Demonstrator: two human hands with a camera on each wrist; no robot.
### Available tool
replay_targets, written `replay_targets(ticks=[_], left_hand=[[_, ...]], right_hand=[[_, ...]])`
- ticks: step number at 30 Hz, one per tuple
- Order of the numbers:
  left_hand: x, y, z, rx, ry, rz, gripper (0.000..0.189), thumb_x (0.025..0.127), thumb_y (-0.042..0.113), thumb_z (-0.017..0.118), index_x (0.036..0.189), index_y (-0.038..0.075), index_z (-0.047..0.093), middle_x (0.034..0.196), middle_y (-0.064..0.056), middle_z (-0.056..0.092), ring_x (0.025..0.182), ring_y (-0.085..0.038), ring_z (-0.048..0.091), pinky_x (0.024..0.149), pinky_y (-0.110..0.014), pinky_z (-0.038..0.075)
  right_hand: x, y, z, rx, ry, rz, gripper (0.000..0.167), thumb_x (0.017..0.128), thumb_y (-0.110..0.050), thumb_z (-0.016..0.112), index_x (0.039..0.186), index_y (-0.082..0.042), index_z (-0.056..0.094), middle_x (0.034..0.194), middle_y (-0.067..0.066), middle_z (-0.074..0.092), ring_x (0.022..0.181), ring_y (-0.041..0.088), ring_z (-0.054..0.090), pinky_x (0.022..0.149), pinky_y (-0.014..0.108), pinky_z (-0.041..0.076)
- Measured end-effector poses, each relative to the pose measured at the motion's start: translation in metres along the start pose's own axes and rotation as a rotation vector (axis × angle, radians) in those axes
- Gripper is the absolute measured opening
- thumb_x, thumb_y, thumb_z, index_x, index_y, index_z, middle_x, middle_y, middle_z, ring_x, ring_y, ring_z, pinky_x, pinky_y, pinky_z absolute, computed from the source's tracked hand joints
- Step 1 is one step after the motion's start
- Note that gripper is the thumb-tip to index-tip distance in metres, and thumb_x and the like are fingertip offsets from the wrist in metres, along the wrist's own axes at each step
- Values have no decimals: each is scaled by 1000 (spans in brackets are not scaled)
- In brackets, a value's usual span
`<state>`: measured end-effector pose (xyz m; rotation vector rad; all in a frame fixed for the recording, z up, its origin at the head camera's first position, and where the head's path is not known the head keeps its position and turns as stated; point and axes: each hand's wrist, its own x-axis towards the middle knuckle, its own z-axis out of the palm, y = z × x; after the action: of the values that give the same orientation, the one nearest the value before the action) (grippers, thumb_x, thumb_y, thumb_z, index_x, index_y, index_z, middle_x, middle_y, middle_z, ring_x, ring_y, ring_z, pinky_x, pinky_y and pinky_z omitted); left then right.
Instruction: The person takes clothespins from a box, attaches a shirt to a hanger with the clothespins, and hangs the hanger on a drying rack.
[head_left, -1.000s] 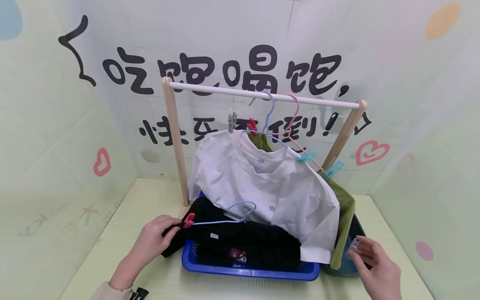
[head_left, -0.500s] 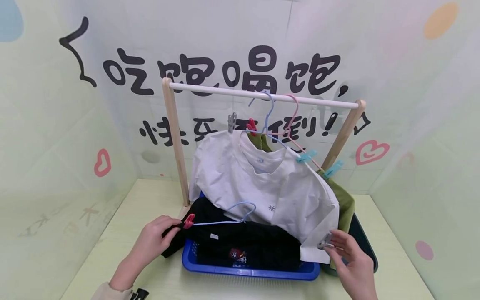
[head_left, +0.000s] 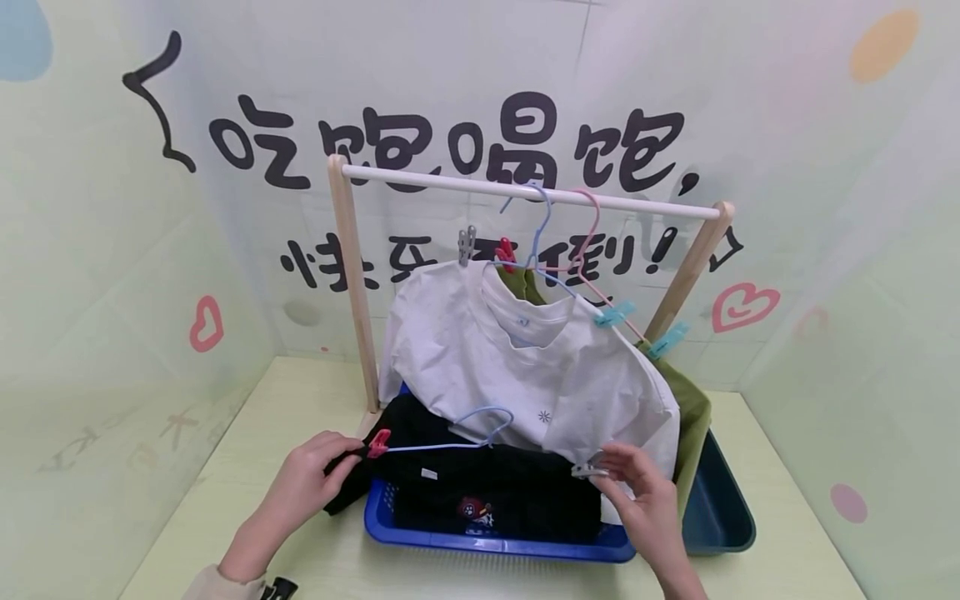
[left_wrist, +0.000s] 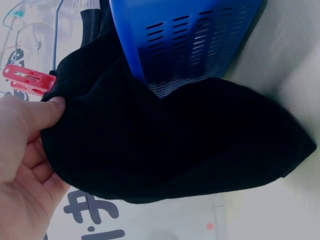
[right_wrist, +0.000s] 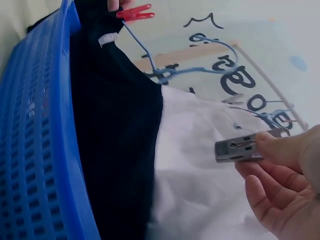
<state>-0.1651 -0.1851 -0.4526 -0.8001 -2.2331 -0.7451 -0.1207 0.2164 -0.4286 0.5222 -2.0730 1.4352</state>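
My left hand (head_left: 311,473) pinches the shoulder of a black shirt (head_left: 517,492), right beside a red clothespin (head_left: 378,442). That clothespin grips the cloth at the left end of a blue hanger (head_left: 435,447), whose hook leans toward the white shirt. Between thumb and fingers, my right hand (head_left: 637,492) holds a grey clothespin (right_wrist: 245,147). In the head view it is near the black shirt's right shoulder, in front of the white shirt (head_left: 517,375). Most of the black shirt lies in a blue basket (head_left: 502,547); its sleeve hangs over the left side.
A wooden rack with a white rail (head_left: 450,182) stands behind. From it hang the white shirt and a green garment (head_left: 693,408), fastened with clothespins. At right sits a dark green bin (head_left: 723,500). A printed curtain (head_left: 825,208) encloses the table.
My right hand has moved left from above the dark green bin to the black shirt's right shoulder, carrying the grey clothespin. The left hand has stayed in place.
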Motion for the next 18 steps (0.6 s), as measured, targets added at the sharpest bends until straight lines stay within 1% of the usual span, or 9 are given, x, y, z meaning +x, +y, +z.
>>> replay_targets(ticks=[4, 8, 11, 16, 18], left_hand=[[0, 0, 0, -4, 4, 3, 28, 60, -11, 78, 82, 3, 69, 76, 0, 65, 68, -10, 59, 60, -15, 46], [-1, 0, 0, -4, 4, 1, 28, 60, -11, 78, 83, 3, 69, 76, 0, 65, 68, -10, 59, 60, -15, 46], [-1, 0, 0, -6, 0, -1, 28, 60, -11, 78, 83, 3, 69, 77, 0, 65, 69, -10, 59, 60, -16, 47], [-2, -1, 0, -10, -5, -3, 28, 61, -11, 78, 83, 4, 69, 77, 1, 65, 69, -10, 59, 61, -16, 47], [-2, -1, 0, -10, -6, -2, 29, 60, -11, 78, 83, 4, 69, 77, 1, 65, 69, -10, 59, 61, -16, 47]], right_hand=[[7, 8, 18, 138, 11, -16, 35, 69, 27, 63, 100, 12, 57, 87, 16, 65, 80, 5, 63, 68, 15, 50], [13, 15, 36, 249, 31, 3, 30, 70, 27, 62, 96, 15, 56, 87, 9, 66, 79, 5, 64, 69, 16, 52], [16, 20, 47, 276, 31, 5, 28, 69, 27, 63, 94, 14, 57, 85, 8, 67, 78, 5, 64, 67, 17, 52], [21, 24, 59, 298, -17, -12, 28, 69, 28, 64, 92, 13, 58, 82, 24, 64, 75, 7, 65, 66, 18, 53], [23, 22, 61, 282, -36, -8, 27, 68, 28, 64, 91, 14, 58, 81, 29, 62, 73, 10, 65, 65, 18, 53]])
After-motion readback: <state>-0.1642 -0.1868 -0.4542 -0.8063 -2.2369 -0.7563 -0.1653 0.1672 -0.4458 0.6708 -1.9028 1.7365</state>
